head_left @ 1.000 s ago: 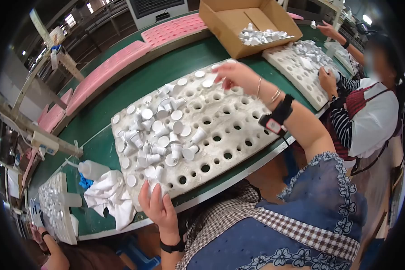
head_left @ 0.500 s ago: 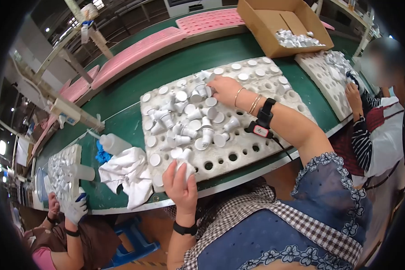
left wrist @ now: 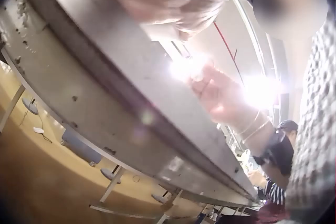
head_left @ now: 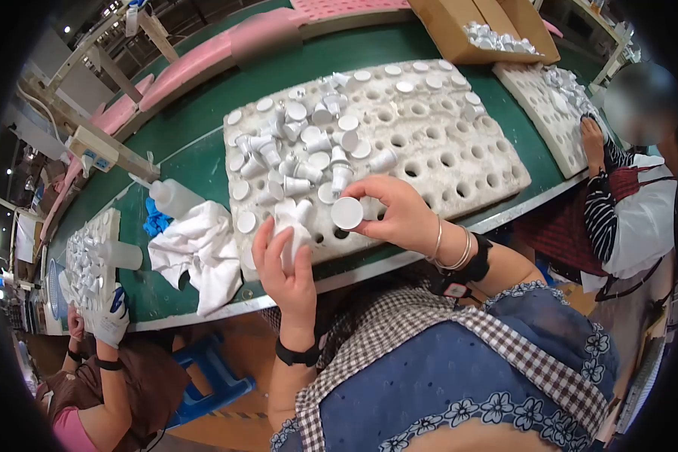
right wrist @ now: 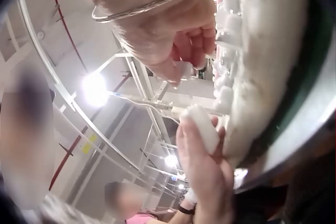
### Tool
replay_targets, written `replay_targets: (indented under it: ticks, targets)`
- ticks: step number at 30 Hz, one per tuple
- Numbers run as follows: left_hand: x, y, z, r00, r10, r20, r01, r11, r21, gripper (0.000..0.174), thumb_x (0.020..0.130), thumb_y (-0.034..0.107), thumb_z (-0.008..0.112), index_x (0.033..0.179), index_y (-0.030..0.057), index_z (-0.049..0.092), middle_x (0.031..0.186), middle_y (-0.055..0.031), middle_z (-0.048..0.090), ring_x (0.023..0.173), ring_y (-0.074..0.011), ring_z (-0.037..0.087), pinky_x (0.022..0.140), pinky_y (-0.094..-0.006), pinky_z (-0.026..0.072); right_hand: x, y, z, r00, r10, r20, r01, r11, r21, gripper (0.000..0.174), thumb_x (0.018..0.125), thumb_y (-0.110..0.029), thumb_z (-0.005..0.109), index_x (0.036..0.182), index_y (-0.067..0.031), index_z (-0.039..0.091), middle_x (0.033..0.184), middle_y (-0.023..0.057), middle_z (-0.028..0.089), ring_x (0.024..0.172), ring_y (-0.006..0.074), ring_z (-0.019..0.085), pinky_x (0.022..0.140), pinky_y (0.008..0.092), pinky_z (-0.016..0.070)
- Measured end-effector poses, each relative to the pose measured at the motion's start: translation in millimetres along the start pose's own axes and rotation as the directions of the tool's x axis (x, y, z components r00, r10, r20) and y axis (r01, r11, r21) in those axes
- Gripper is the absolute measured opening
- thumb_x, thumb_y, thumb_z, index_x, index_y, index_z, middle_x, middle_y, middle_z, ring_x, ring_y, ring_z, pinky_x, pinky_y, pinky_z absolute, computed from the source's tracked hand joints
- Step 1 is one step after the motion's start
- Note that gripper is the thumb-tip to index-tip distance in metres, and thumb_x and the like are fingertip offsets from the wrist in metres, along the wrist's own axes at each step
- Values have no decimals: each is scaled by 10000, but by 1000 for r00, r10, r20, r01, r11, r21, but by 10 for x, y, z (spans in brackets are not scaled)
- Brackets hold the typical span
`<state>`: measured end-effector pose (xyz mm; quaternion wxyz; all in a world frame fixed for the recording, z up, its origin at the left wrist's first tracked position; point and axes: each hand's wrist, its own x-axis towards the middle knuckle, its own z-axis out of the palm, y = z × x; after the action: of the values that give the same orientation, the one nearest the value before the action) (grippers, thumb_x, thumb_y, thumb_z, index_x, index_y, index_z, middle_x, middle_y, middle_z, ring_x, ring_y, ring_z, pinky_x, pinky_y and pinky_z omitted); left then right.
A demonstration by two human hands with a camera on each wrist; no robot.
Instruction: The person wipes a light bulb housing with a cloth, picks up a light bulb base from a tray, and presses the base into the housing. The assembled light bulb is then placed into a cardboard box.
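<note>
Between thumb and fingers my right hand pinches a small white lamp-base-like piece, its round flat face turned up. Just left of it, at the front edge of the pale foam board, my left hand holds a white pad. Its block shape shows in the right wrist view. A heap of similar white pieces lies on the board's left half. Other pieces stand in holes along the far edge, showing round tops. The left wrist view shows the right hand in glare.
A white cloth and a squeeze bottle lie left of the board on the green table. A cardboard box holds more pieces at the back. People work at boards on both sides; a blue stool stands below.
My right hand went from the board's far side to the heap, then came back toward me with a white piece. My left hand stayed near the front edge with the pad.
</note>
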<state>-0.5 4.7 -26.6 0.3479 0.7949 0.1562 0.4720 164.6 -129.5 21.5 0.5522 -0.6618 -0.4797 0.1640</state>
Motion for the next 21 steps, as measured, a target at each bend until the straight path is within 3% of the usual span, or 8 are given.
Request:
replay_targets:
  ticks: [2,4,7,9,12,15,18,21]
  targets:
    - [80,191,-18,1000,-17,-14,17,999,-35,317,821,166,704,1105,43,634,1283,-203,524,1157,-359,512,990,-429,392,-35,-9,68,991,-132,-33,125,978,-167,378,683,-70,763,1036,-36,632,972,84,662,909,216,630,827,320,482]
    - [182,411,-7,970,214,113,-223,972,77,270,807,156,711,1060,68,684,1254,-174,554,1101,-340,533,944,-428,416,-20,-1,104,987,-155,-32,148,977,-155,386,663,-59,751,1030,-39,636,966,98,659,905,250,626,818,338,481]
    - [272,453,131,916,330,227,-372,911,179,239,790,143,713,1021,81,708,1220,-142,583,1047,-333,543,892,-435,432,-31,54,143,974,-218,-58,200,955,-221,384,635,-46,719,1013,-47,648,947,120,653,884,301,617,792,367,478]
    - [304,322,157,919,325,224,-367,912,183,236,797,145,710,1022,73,707,1207,-131,593,1035,-338,543,882,-436,433,-10,75,105,981,-195,0,188,950,-249,374,646,-51,719,1013,-46,648,949,118,656,884,302,617,791,370,476]
    - [319,121,123,992,81,96,-103,964,244,226,845,127,665,1053,44,696,1212,-162,585,1052,-340,541,911,-404,421,-43,124,105,968,-249,-20,237,940,-245,370,649,-55,719,1012,-55,649,937,115,657,885,306,618,790,370,476]
    - [283,185,88,994,88,65,-98,978,183,224,887,94,602,1082,21,684,1253,-185,568,1139,-331,530,963,-395,410,-74,104,108,971,-219,-95,187,944,-271,350,660,-71,715,1003,-64,646,931,117,649,889,319,611,793,377,475]
    - [215,301,99,893,347,287,-416,880,229,252,890,96,587,1110,17,681,1270,-248,537,1152,-394,515,958,-454,412,-112,220,225,969,-247,-26,235,945,-227,375,628,-122,702,981,-43,602,936,146,606,906,360,576,809,421,461]
    - [342,543,251,831,430,353,-531,801,275,291,905,177,638,1129,-7,649,1142,-236,603,1050,-409,555,905,-479,443,-148,459,396,956,-225,-187,196,967,-162,364,606,-170,738,919,-55,591,895,154,594,882,377,565,754,442,450]
